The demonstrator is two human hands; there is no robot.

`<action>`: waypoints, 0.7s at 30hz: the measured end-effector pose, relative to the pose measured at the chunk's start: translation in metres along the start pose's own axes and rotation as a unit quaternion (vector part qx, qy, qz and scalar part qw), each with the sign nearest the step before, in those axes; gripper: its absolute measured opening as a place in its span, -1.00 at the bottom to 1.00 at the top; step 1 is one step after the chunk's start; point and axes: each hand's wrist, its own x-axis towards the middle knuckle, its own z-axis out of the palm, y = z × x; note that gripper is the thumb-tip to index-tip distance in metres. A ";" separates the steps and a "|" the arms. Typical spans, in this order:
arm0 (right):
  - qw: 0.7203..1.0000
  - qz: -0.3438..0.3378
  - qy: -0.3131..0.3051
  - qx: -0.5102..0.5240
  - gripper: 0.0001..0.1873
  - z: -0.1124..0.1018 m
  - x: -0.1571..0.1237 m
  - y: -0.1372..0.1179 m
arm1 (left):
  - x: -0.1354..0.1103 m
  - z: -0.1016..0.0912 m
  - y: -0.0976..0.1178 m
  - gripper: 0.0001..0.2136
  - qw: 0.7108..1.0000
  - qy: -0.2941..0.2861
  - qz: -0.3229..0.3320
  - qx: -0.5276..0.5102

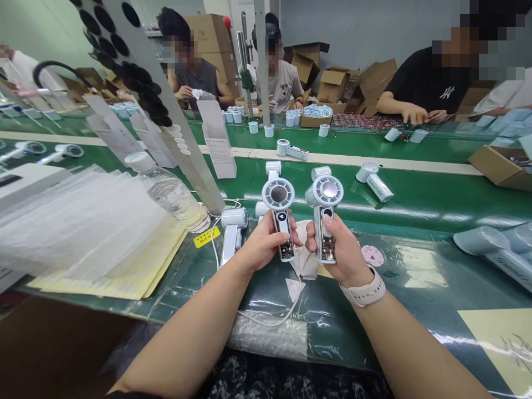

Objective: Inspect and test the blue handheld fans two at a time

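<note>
My left hand (pixel 265 242) is closed round the handle of a small white hand-held fan (pixel 279 206) whose round head points up and whose little display is lit. My right hand (pixel 338 252) grips a second white fan (pixel 325 206) the same way, with the thumb pressed on its button. Both fans stand upright side by side above the green table (pixel 415 288). A light watch sits on my right wrist. A third fan (pixel 233 230) lies on the table just left of my left hand, beside a white cable (pixel 266 318).
A clear water bottle (pixel 170 191) lies at the left by stacks of plastic bags (pixel 78 221) and yellow sheets. More fans (pixel 373 180) lie on the green conveyor belt (pixel 436 194). Pale blue fans (pixel 494 249) sit at the right. Several people work across the belt among cardboard boxes (pixel 501 165).
</note>
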 end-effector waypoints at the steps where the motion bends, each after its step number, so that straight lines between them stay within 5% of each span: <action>1: 1.000 0.002 -0.006 0.009 -0.62 -0.001 0.001 0.000 | 0.000 -0.001 -0.001 -0.58 1.000 0.007 -0.001 0.021; 9: 0.993 0.082 -0.057 0.055 -0.49 -0.003 0.004 -0.001 | -0.003 0.002 -0.003 -0.44 0.998 0.045 0.003 0.038; 21: 1.000 0.027 -0.009 0.012 -0.66 -0.003 0.003 -0.003 | -0.004 0.008 0.004 -0.48 0.996 0.053 0.005 -0.071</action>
